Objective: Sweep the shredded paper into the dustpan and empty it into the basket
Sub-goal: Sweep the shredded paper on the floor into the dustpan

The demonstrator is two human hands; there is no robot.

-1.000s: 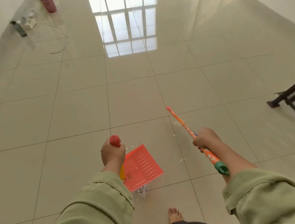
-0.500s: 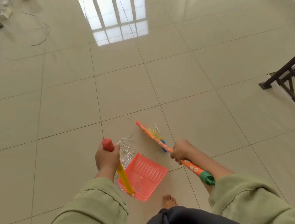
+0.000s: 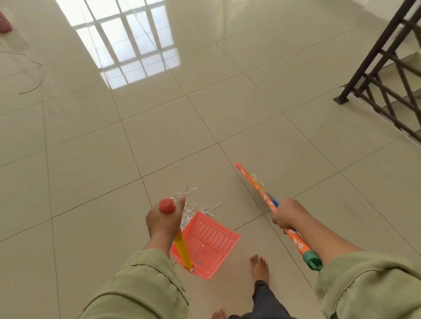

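swung out to the right since half a second ago, the broom (image 3: 272,204) now has its orange shaft pointing away from the paper, where before its bristles sat just beside the dustpan's mouth. the right hand (image 3: 287,216) is curled fully round that shaft about midway, and the green end cap pokes out behind the wrist. the bristles are a blur near the hand, so i cannot tell whether they touch the floor.

the left hand (image 3: 165,220) is wrapped round the top of the dustpan's yellow handle, just under its red knob, much as it was. below it the dustpan (image 3: 209,243) sits tilted on the tiled floor (image 3: 90,169), open edge facing away from the person.

the shredded paper (image 3: 190,207) lies in a loose clump touching that front edge, with a few strands strayed further out. the tray looks nearly bare, so my judgement is that most of the paper is not yet in, and this reads as a back-swing before another stroke. the basket is not in view.
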